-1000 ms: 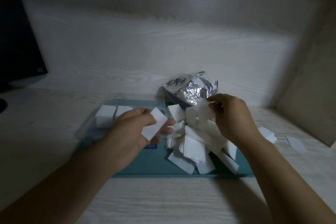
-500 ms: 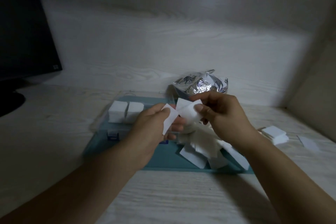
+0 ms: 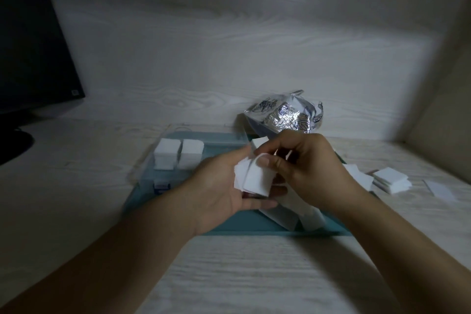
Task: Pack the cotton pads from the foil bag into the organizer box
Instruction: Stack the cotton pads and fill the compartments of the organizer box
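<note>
Both hands meet over the teal tray, sharing a small sheaf of cotton pads.

The left hand (image 3: pixel 219 186) cradles the held pads (image 3: pixel 252 178) from below while the right hand (image 3: pixel 305 166) pinches their top edge. Above the teal tray (image 3: pixel 229 224), two neat stacked pads (image 3: pixel 178 157) stand in its far-left corner; loose pads (image 3: pixel 293 211) litter its right side. The foil bag (image 3: pixel 285 116) sits just behind the tray, a small pile (image 3: pixel 391 180) to the tray's right.
</note>
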